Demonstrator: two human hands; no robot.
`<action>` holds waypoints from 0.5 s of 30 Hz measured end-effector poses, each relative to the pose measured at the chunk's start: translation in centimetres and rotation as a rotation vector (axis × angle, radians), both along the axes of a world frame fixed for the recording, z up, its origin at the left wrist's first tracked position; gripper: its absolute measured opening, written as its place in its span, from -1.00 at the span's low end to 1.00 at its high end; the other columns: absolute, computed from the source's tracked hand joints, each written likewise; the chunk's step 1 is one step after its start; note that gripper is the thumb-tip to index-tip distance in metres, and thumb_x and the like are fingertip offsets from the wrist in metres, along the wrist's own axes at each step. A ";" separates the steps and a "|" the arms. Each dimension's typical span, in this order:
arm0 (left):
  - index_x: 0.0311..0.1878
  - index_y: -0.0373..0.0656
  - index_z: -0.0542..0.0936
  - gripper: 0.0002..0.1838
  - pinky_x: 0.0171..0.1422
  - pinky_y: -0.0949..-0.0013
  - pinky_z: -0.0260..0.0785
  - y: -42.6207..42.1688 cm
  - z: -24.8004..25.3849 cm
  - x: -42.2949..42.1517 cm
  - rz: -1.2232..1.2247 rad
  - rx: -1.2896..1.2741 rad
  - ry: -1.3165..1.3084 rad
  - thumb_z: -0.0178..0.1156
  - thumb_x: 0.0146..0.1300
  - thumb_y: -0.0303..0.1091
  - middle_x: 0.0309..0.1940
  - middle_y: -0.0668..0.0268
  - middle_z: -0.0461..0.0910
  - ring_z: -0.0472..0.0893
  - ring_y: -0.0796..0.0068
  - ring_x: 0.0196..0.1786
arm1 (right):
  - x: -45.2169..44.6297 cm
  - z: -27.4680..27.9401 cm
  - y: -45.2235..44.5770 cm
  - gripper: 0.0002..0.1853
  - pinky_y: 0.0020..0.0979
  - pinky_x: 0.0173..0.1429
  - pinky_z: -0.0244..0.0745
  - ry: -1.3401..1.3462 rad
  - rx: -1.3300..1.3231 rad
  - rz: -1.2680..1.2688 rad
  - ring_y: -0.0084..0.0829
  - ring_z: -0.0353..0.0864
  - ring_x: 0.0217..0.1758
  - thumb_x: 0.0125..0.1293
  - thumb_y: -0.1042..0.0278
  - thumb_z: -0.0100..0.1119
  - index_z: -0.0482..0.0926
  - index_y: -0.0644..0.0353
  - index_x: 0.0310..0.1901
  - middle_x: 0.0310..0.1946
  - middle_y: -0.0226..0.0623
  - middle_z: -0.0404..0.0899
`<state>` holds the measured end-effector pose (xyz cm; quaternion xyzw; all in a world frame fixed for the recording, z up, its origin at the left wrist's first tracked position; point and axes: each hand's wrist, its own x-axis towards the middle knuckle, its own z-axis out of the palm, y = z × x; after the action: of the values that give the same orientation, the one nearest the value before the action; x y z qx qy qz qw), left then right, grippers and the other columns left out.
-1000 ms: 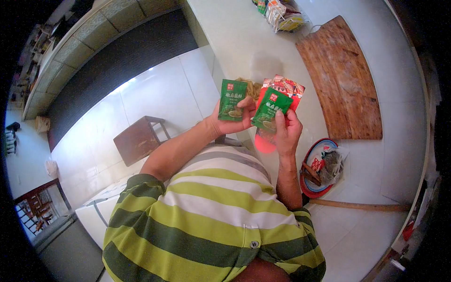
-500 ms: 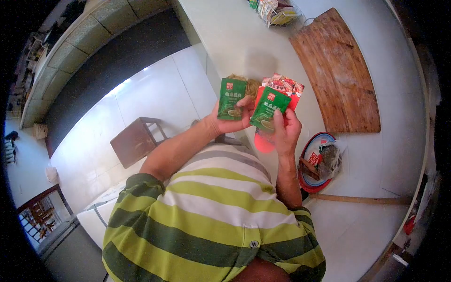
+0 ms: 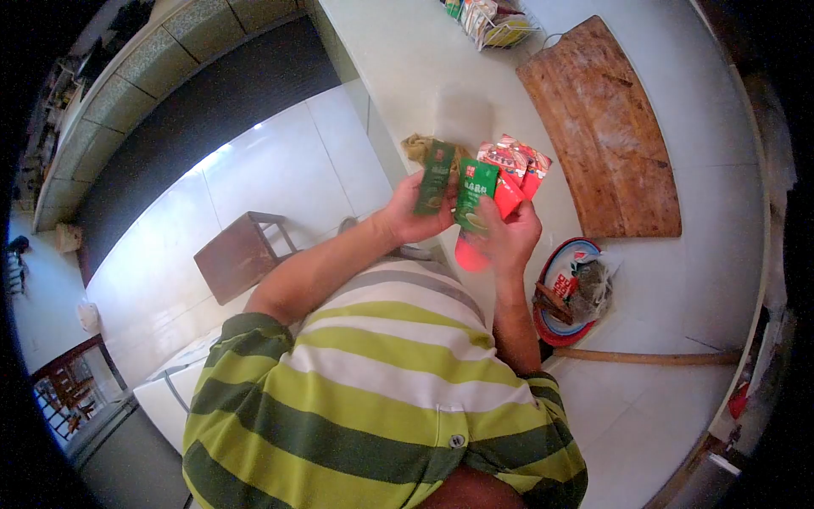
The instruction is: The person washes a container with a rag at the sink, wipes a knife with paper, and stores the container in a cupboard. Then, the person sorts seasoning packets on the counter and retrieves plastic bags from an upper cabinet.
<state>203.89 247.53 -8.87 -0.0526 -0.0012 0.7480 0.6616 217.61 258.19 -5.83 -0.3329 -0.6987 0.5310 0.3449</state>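
Note:
My left hand [image 3: 414, 212] is closed around a green sachet [image 3: 435, 178] with white lettering, now tilted partly edge-on. Beside it, my right hand [image 3: 515, 233] grips a second green sachet [image 3: 476, 188], its thumb across the front. Red-and-white printed packets [image 3: 514, 161] fan out behind that sachet, also in the right hand. A rounded red piece [image 3: 472, 253] shows below the sachets; how it joins the packets is hidden. Something tan and crumpled [image 3: 415, 147] lies behind the left sachet, too covered to name.
A wooden cutting board [image 3: 602, 131] lies on the pale counter [image 3: 386, 51]. Near its lower end sits a red-rimmed basin [image 3: 543, 280] with bagged items inside. A wire basket [image 3: 509, 36] of packets stands at the far end. To the left is a wooden stool [image 3: 233, 259].
The left sachet has turned more edge-on and shifted right. The right sachet has swung more upright and moved slightly left, showing more of the red packets behind it.

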 end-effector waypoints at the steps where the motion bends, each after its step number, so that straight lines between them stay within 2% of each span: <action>1: 0.02 -0.14 0.56 -0.60 0.41 0.14 0.27 0.2 -0.4 0.2 -0.001 0.000 -0.001 -0.07 0.46 -0.03 0.00 0.22 0.61 0.54 0.29 0.13 | 0.0 0.1 -0.1 -0.70 -0.38 -0.09 0.56 -0.001 0.000 -0.001 -0.47 0.66 -0.22 0.16 0.38 0.46 0.63 0.33 -0.13 -0.26 -0.25 0.70; 3: 0.28 -0.06 0.47 -0.56 0.43 0.11 0.24 0.8 -1.3 0.6 0.019 -0.066 0.211 -0.09 0.49 -0.07 0.18 0.30 0.56 0.52 0.31 0.21 | -0.2 0.6 -0.3 -0.70 -0.36 -0.11 0.54 -0.013 0.027 -0.004 -0.47 0.64 -0.26 0.17 0.33 0.47 0.62 0.32 -0.17 -0.28 -0.25 0.69; 7: 0.28 -0.09 0.45 -0.58 0.42 0.12 0.26 1.2 0.3 1.1 0.013 -0.079 0.256 -0.09 0.50 -0.10 0.24 0.31 0.52 0.52 0.32 0.23 | 0.5 0.1 0.5 -0.72 -0.36 -0.15 0.52 -0.099 0.048 -0.016 -0.46 0.61 -0.31 0.19 0.30 0.47 0.62 0.31 -0.23 -0.35 -0.25 0.66; 9: 0.21 -0.11 0.53 -0.61 0.35 0.13 0.32 1.4 0.4 1.2 -0.023 -0.189 0.201 -0.10 0.47 -0.18 0.14 0.20 0.60 0.59 0.28 0.15 | 0.4 1.2 0.0 -0.75 -0.38 -0.24 0.46 -0.079 0.081 -0.015 -0.50 0.53 -0.38 0.30 0.27 0.36 0.58 0.31 -0.31 -0.44 -0.29 0.60; 10: 0.21 -0.11 0.53 -0.61 0.35 0.13 0.32 1.4 0.2 1.1 -0.023 -0.190 0.200 -0.10 0.47 -0.18 0.14 0.20 0.60 0.59 0.28 0.15 | 0.6 0.8 0.4 -0.75 -0.38 -0.24 0.46 -0.080 0.081 -0.015 -0.50 0.53 -0.38 0.30 0.27 0.36 0.58 0.31 -0.31 -0.44 -0.29 0.60; 12: 0.13 -0.09 0.55 -0.65 0.20 0.14 0.41 1.2 -0.5 0.8 -0.049 -0.261 0.073 -0.09 0.45 -0.18 -0.01 0.18 0.63 0.62 0.26 -0.01 | 1.2 -0.1 1.0 -0.70 -0.39 -0.29 0.41 -0.116 0.103 -0.042 -0.54 0.46 -0.41 0.45 0.24 0.17 0.54 0.33 -0.34 -0.51 -0.33 0.53; 13: 0.13 -0.09 0.55 -0.65 0.20 0.14 0.41 0.6 -1.0 0.6 -0.052 -0.262 0.071 -0.09 0.45 -0.18 -0.01 0.18 0.63 0.62 0.26 -0.01 | 1.1 0.2 0.8 -0.70 -0.39 -0.29 0.41 -0.119 0.102 -0.044 -0.54 0.46 -0.41 0.45 0.24 0.17 0.54 0.33 -0.34 -0.51 -0.33 0.53; 15: 0.01 -0.10 0.54 -0.70 -0.04 0.18 0.47 -0.4 -2.2 0.0 -0.104 -0.033 0.034 -0.06 0.38 -0.19 -0.21 0.21 0.59 0.57 0.29 -0.24 | 0.8 1.1 0.6 -0.63 -0.39 -0.33 0.37 -0.045 0.128 -0.044 -0.57 0.39 -0.44 0.53 0.19 0.02 0.51 0.34 -0.36 -0.54 -0.35 0.49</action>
<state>203.92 247.17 -11.10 -0.0508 0.0252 0.7132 0.6986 218.44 258.77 -4.68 -0.3373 -0.7315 0.4698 0.3612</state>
